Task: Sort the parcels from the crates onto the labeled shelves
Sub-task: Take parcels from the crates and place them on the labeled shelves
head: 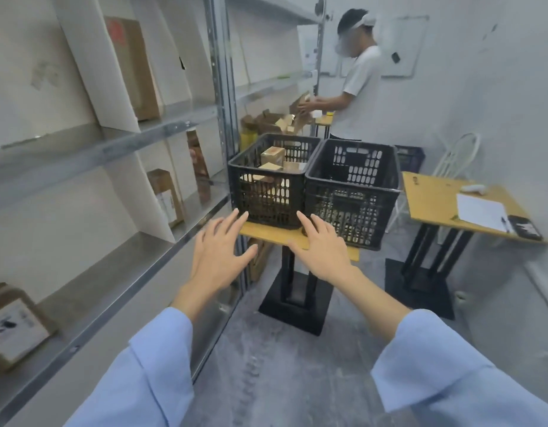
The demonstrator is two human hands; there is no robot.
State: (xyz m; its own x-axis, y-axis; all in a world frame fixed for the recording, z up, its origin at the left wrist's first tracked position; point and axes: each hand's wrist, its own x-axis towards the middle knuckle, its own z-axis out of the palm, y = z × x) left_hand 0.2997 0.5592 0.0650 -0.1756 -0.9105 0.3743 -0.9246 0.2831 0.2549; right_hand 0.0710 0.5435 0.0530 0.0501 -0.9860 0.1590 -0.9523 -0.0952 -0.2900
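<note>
Two black crates (352, 192) — the left one holds at least three parcels (272, 155). Four more stand on the shelves (112, 146). Two near desks (432, 198), one chair (460, 155) — two hands (217, 254).

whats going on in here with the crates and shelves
A person in light blue sleeves is sorting parcels. The left hand and right hand are open and empty, stretched toward the left crate and right crate on a small table. The left crate holds cardboard parcels; a few shelved parcels already stand on the metal shelves. A second person at the back handles a box.
</note>
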